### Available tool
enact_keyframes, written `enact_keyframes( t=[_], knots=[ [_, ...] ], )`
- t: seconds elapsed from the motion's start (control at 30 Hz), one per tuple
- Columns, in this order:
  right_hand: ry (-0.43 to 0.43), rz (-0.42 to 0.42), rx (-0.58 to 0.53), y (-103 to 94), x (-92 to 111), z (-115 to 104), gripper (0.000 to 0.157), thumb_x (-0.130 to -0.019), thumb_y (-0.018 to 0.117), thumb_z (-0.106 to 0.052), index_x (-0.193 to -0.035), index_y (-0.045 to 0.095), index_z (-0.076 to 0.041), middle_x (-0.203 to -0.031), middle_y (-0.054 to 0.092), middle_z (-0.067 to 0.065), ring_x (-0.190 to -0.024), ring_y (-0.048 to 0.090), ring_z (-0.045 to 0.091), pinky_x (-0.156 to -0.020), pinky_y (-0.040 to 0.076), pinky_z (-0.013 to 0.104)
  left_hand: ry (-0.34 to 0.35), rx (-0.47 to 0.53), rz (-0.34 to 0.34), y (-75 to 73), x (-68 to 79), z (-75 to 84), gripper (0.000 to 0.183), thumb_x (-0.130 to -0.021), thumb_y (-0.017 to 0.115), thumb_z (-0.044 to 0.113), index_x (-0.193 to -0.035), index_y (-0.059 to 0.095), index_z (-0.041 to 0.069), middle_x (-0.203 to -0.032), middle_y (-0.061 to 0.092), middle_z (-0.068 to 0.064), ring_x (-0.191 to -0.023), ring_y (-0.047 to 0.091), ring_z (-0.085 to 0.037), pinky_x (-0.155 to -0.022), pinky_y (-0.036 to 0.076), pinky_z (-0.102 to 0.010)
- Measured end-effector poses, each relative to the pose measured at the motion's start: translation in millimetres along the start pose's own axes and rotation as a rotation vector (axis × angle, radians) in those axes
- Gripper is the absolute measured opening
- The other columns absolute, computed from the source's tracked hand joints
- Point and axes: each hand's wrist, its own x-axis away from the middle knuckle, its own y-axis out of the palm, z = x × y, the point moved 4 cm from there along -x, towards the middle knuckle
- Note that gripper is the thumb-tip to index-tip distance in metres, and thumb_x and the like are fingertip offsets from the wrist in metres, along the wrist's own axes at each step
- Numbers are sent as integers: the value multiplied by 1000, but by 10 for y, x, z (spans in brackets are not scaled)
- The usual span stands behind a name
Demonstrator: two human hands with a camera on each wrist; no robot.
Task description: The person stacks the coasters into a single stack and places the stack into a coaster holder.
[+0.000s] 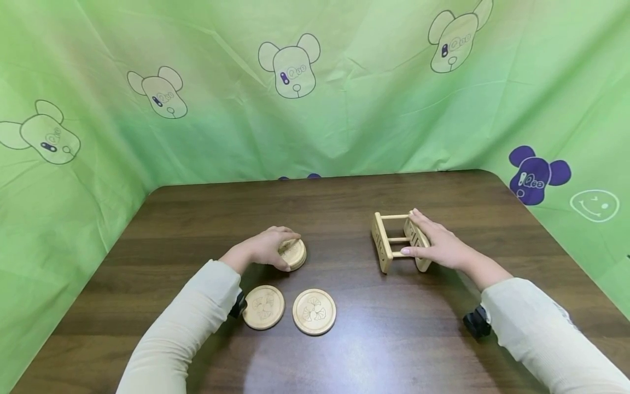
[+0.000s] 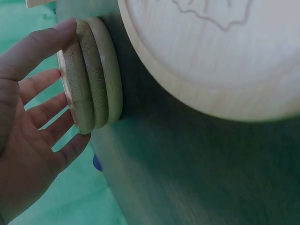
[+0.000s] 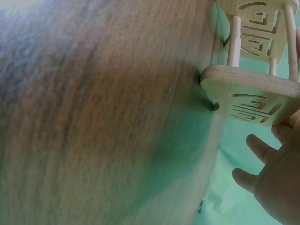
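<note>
In the head view, my left hand spans a small stack of round wooden coasters. The left wrist view shows three coasters in that stack, my thumb at one edge and fingers at the opposite edge and upper face. Two more coasters, with engraved leaf patterns, lie flat nearer the body: a left one and a right one. My right hand holds the right side of a wooden coaster rack, thumb by the front rod and fingers over the side panel. Fretwork is cut into the rack's panels.
A dark brown wooden table carries everything. Green cloth with bear-head drawings hangs behind and at both sides of the table. A black wrist device sits under the right sleeve, and another is beside the left coaster.
</note>
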Motion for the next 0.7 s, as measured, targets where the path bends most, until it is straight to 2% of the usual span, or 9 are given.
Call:
enact_keyframes(
  t=[0.3, 0.7],
  knots=[
    [11, -11, -4, 1, -1, 1, 85, -78, 60, -38, -135, 14, 5, -140, 7, 23, -118, 12, 50, -89, 11, 62, -4, -9, -2, -14, 4, 9, 74, -65, 73, 22, -129, 40, 6, -126, 39, -15, -115, 32, -31, -91, 30, -39],
    [22, -14, -1, -1, 0, -10, 86, -77, 60, -38, -135, 14, 4, -139, 7, 23, -118, 12, 50, -89, 12, 61, -26, 59, -6, -61, 46, -13, 74, -67, 73, 27, -130, 39, 6, -131, 34, -15, -121, 25, -31, -95, 24, -41]
  ],
)
